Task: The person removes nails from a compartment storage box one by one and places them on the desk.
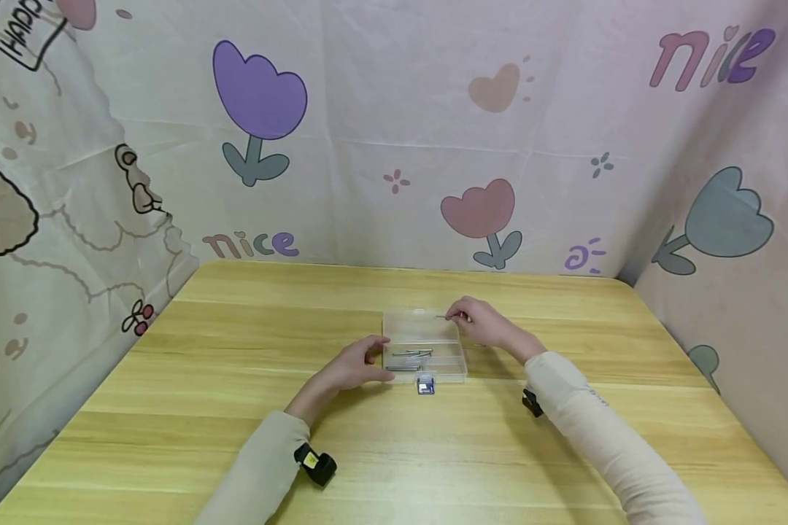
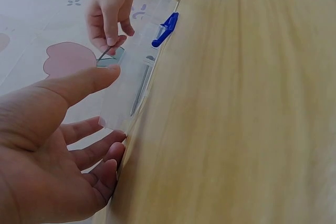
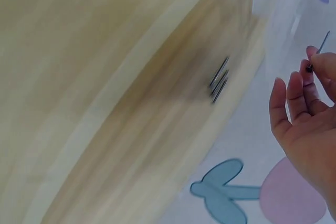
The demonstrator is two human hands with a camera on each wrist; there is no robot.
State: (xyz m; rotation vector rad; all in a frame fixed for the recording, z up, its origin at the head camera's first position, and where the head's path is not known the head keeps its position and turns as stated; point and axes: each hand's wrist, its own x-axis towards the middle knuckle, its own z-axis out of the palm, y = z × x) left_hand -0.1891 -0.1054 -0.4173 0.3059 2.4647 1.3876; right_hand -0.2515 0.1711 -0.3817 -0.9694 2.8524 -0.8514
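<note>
A clear plastic box (image 1: 460,370) lies opened on the table, its clear lid (image 1: 420,327) folded back on the far side and a blue latch (image 1: 425,386) at its front. Several metal nails (image 1: 412,354) lie in its compartments. My left hand (image 1: 354,366) rests at the box's left end, thumb and fingers spread along the edge. Over the lid's right side, my right hand (image 1: 476,321) pinches a single thin nail (image 3: 319,50) between thumb and fingertips, its dark head by the fingers. The other right fingers stand loosely bent.
More nails (image 3: 219,81) lie on the wooden table (image 1: 236,350) to the right of the box, below the right hand. A printed cloth (image 1: 368,87) with flowers hangs behind the table and along its sides.
</note>
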